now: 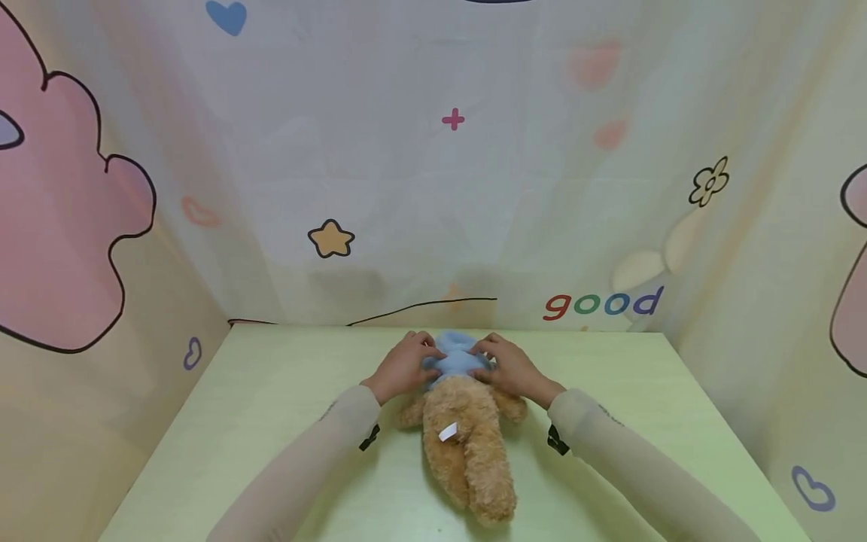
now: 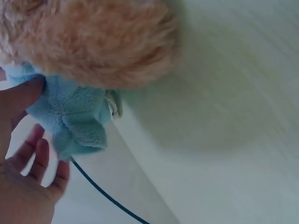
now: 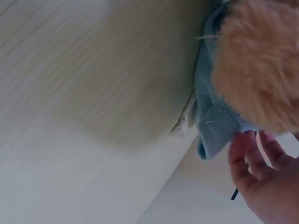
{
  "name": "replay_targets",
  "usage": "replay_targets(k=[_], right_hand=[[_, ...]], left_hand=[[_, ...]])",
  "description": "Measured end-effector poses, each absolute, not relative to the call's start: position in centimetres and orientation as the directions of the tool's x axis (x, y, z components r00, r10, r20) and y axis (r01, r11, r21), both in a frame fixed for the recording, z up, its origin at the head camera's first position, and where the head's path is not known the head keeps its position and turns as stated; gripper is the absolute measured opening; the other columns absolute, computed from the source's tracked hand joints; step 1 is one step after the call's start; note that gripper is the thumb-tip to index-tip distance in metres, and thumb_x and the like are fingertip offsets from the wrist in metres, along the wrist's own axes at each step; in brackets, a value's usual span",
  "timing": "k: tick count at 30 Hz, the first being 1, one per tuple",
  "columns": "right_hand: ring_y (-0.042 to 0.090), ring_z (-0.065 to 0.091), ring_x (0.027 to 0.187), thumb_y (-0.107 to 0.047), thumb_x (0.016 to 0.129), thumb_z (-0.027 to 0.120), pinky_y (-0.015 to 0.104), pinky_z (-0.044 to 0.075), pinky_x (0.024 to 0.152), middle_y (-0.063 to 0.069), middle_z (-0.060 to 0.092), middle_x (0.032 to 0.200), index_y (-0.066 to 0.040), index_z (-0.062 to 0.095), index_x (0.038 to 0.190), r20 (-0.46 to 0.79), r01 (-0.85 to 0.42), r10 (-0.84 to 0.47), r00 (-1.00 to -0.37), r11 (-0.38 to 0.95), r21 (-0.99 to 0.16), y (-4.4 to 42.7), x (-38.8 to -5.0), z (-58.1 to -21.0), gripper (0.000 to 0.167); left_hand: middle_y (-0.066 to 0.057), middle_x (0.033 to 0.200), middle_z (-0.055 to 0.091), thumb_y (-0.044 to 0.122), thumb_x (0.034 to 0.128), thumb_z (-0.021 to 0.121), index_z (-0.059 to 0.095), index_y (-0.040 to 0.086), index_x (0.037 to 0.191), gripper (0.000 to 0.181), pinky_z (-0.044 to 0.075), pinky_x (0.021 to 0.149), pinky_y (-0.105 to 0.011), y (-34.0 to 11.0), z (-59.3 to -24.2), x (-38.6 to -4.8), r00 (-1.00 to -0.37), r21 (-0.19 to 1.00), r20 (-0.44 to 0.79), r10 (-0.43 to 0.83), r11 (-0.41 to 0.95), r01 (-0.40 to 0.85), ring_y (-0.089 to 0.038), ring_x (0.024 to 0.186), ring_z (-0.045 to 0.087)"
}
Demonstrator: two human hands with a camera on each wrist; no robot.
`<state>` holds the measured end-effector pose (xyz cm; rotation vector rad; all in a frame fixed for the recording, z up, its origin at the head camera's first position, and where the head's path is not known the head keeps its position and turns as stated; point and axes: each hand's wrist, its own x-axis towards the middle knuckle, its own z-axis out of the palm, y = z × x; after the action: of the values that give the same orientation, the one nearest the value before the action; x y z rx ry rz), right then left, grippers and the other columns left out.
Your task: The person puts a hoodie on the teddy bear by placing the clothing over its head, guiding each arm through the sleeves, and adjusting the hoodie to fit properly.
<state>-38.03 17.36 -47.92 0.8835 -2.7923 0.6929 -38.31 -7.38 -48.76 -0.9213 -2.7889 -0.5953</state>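
Observation:
A light-brown plush toy lies on the table, its furry legs toward me and a small white tag on its body. Light-blue fleece clothing covers its far end. My left hand grips the left side of this blue fleece, thumb on top, as the left wrist view also shows. On the opposite side, my right hand pinches the fleece; in the right wrist view its fingertips touch the blue cloth and the thumb is hidden. A pale cord end hangs beside the cloth there.
The pale green table ends at a printed curtain just beyond the toy. More printed cloth rises along the left and right sides. Dark straps show under the sleeves.

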Motion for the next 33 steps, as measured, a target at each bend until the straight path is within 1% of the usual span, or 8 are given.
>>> replay_targets(k=[4,7,11,15,18,23,28,33], right_hand=[[0.020,0.062,0.091,-0.026,0.087,0.076,0.040,0.053,0.079,0.002,0.062,0.105,-0.017,0.068,0.095,0.331,-0.603,-0.513,-0.792,0.741,-0.295,16.8,-37.5,-48.1,0.014],[0.020,0.063,0.090,-0.025,0.087,0.075,0.040,0.053,0.079,0.000,0.063,0.099,-0.018,0.068,0.087,0.365,-0.630,-0.529,-0.766,0.732,-0.259,16.7,-37.3,-47.9,0.010],[0.015,0.063,0.084,-0.025,0.092,0.069,0.036,0.052,0.075,-0.004,0.066,0.092,-0.020,0.072,0.083,0.365,-0.646,-0.537,-0.760,0.681,-0.344,16.6,-37.5,-47.6,0.011],[0.016,0.062,0.086,-0.023,0.094,0.067,0.037,0.052,0.078,0.001,0.065,0.096,-0.015,0.069,0.093,0.289,-0.604,-0.535,-0.794,0.637,-0.478,16.8,-38.1,-47.5,0.008],[0.021,0.061,0.095,-0.024,0.093,0.069,0.041,0.052,0.085,0.009,0.061,0.113,-0.008,0.061,0.114,0.219,-0.561,-0.535,-0.816,0.641,-0.524,17.0,-38.5,-47.7,0.028],[0.028,0.060,0.104,-0.025,0.095,0.066,0.044,0.051,0.089,0.016,0.057,0.125,-0.001,0.051,0.137,0.115,-0.486,-0.511,-0.852,0.688,-0.539,17.7,-38.8,-48.1,0.051],[0.024,0.060,0.097,-0.022,0.094,0.068,0.040,0.051,0.084,0.014,0.061,0.116,-0.001,0.058,0.125,0.127,-0.492,-0.506,-0.853,0.697,-0.523,17.8,-38.8,-48.2,0.040],[0.018,0.062,0.090,-0.023,0.090,0.072,0.036,0.051,0.081,0.008,0.065,0.104,-0.007,0.061,0.114,0.172,-0.478,-0.463,-0.869,0.701,-0.530,17.5,-38.7,-48.2,0.031]], left_hand=[[0.001,0.104,0.060,0.027,0.0908,0.071,0.074,0.016,0.113,0.025,0.049,0.079,-0.031,-7.8,-49.1,-38.1,-0.769,0.307,0.289,0.570,0.706,0.638,-0.014,0.092,0.054],[0.002,0.096,0.061,0.028,0.0947,0.066,0.074,0.015,0.113,0.024,0.047,0.070,-0.027,-8.3,-49.1,-38.0,-0.758,0.374,0.283,0.587,0.660,0.651,-0.011,0.080,0.055],[0.003,0.093,0.062,0.026,0.0990,0.060,0.074,0.015,0.108,0.020,0.047,0.067,-0.024,-8.8,-49.3,-38.4,-0.782,0.499,0.261,0.567,0.614,0.612,-0.006,0.075,0.054],[-0.004,0.103,0.061,0.022,0.0977,0.062,0.067,0.013,0.107,0.014,0.051,0.076,-0.030,-8.7,-49.5,-38.9,-0.809,0.575,0.228,0.541,0.596,0.560,-0.014,0.086,0.059],[-0.013,0.124,0.057,0.024,0.0981,0.061,0.059,0.010,0.123,0.029,0.050,0.093,-0.043,-8.4,-49.3,-39.0,-0.842,0.626,0.156,0.516,0.608,0.488,-0.028,0.110,0.059],[-0.015,0.155,0.039,0.038,0.1027,0.049,0.036,0.013,0.153,0.057,0.031,0.116,-0.050,-8.1,-49.7,-39.0,-0.856,0.651,-0.018,0.517,0.656,0.382,-0.034,0.144,0.036],[-0.013,0.159,0.033,0.037,0.1004,0.054,0.031,0.017,0.155,0.063,0.030,0.117,-0.050,-8.5,-49.9,-39.5,-0.823,0.706,-0.063,0.564,0.608,0.363,-0.033,0.146,0.033],[-0.016,0.145,0.048,0.030,0.0952,0.065,0.044,0.015,0.145,0.056,0.043,0.105,-0.049,-8.5,-49.8,-39.9,-0.833,0.758,-0.049,0.550,0.564,0.328,-0.032,0.131,0.050]])
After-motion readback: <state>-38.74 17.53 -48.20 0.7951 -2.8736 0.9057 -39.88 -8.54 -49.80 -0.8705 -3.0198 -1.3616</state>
